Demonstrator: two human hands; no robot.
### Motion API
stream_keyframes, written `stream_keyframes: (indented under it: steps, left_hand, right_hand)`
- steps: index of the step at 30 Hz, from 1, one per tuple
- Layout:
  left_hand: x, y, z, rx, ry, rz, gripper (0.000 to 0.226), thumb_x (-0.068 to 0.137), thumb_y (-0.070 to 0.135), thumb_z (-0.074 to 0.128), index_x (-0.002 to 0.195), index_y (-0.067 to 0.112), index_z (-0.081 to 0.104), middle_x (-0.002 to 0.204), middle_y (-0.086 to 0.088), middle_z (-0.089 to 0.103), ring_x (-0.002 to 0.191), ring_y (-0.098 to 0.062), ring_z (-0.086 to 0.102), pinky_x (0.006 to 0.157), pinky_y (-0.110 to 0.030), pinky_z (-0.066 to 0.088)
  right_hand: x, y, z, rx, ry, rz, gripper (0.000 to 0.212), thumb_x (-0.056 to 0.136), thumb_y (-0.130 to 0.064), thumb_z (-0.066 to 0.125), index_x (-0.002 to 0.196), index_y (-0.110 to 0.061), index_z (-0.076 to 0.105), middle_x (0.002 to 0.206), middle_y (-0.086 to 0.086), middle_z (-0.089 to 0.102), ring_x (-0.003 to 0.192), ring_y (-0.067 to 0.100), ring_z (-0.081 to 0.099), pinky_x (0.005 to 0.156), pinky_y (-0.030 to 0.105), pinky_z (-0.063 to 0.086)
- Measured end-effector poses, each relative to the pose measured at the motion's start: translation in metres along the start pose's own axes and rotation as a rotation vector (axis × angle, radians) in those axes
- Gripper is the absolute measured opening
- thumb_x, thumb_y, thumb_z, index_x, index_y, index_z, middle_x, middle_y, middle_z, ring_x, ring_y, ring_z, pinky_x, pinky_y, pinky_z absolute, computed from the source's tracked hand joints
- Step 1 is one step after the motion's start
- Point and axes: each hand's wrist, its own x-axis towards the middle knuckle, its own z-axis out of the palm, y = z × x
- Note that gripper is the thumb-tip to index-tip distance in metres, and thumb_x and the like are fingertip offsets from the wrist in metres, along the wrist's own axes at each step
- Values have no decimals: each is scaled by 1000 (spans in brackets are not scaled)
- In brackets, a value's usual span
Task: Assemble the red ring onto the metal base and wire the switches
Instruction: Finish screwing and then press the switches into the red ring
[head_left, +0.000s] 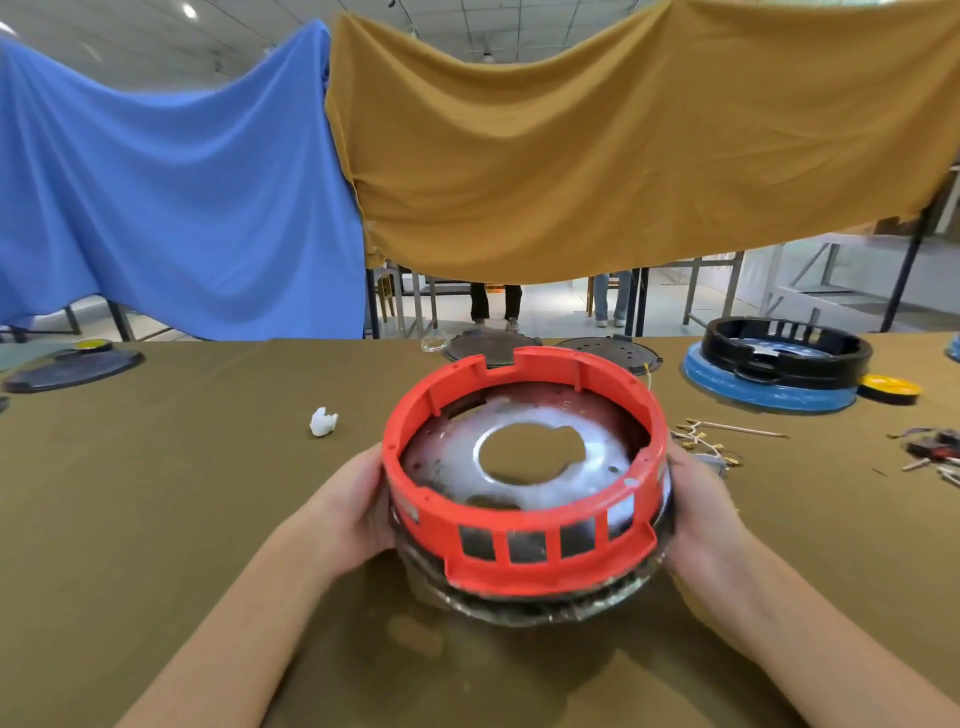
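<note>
Red ring (524, 551): centre of the frame, sitting on top of the metal base, tilted so its near side with the row of rectangular windows faces the camera; notched rim at the far side
Metal base (540, 457): shiny disc with a large middle hole seen through the ring; its dark outer rim shows below the ring at the lower centre
Left hand (358, 512): left of centre, palm and thumb against the ring's left side, fingers wrapped around the ring and base edge, holding the assembly
Right hand (698, 506): right of centre, pressed against the right side of the ring and base, fingers curled behind it, holding the assembly
Table (156, 519): covered in olive-brown cloth, fills the lower half of the frame
White plastic piece (323, 421): left of the ring, well apart from the left hand
Wires (717, 436): loose bundle with small metal terminals, just right of the ring, behind the right hand
Black ring on blue base (779, 364): right edge of the frame, far side of the table
Yellow disc (888, 388): just right of the blue base
Dark round plates (72, 366): one at the left edge, two more behind the red ring
Cloths: blue (171, 197) in the upper left, mustard (623, 156) in the upper right, hung behind the table
</note>
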Motion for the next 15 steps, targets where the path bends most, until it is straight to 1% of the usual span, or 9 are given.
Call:
stream_keyframes:
  steps: [2,4,6,8,10,11,12,13,15]
  left_hand:
    - [-1,-2,6,-18,-39,1,45,101,36,45,86,16,83,93,-10,78,77,-23,76,58,-32,60]
    - [0,-4,5,-50,7,16,46,99,34,47,81,14,83,93,-11,78,77,-23,76,57,-31,60]
    - [2,-2,-3,-146,94,23,47,98,35,47,78,10,81,87,-14,77,78,-28,74,66,-37,61]
    - [7,0,-5,-169,218,1,44,102,41,40,92,12,71,75,-12,73,80,-28,69,80,-42,54]
    - [6,-1,-8,-169,256,41,44,105,44,37,83,13,60,49,-4,66,53,-18,68,60,-33,54]
    - [6,-1,-9,-156,241,39,48,104,42,39,76,13,65,48,-4,66,45,-14,67,48,-28,54]
    - [6,-2,-8,-123,179,21,52,101,42,43,70,14,74,57,-8,71,49,-16,70,43,-26,54]
    - [5,-1,-8,-92,124,10,54,97,45,48,66,14,79,69,-10,75,58,-19,74,48,-28,57]
    - [2,4,-14,-47,100,40,53,92,55,51,71,18,83,91,-10,78,80,-22,77,70,-35,60]
  right_hand:
    - [3,0,0,-20,20,-17,49,106,-42,38,125,-6,67,106,19,74,92,32,74,88,51,53]
    - [3,1,-1,-58,-6,1,52,106,-43,37,121,-6,70,109,20,74,98,35,72,92,51,52]
    - [2,3,0,-131,-52,29,51,106,-43,38,119,-7,72,112,18,73,100,33,72,86,46,56]
    - [1,3,0,-230,-72,44,50,105,-45,39,118,-9,72,113,17,73,101,32,72,74,43,61]
    - [-1,1,0,-284,-78,48,53,103,-50,40,111,-11,75,111,15,74,98,31,73,65,42,62]
    - [-1,1,-1,-325,-73,44,53,102,-52,41,109,-12,76,109,14,75,96,29,74,64,40,61]
    - [-2,1,-1,-381,-66,41,52,102,-54,42,107,-14,76,107,11,76,92,26,75,62,37,61]
    - [-2,1,-1,-439,-48,37,50,102,-54,42,105,-16,75,103,9,77,85,23,76,59,33,59]
    - [-2,2,-1,-575,11,5,47,102,-53,41,93,-17,71,85,5,77,67,18,73,52,27,55]
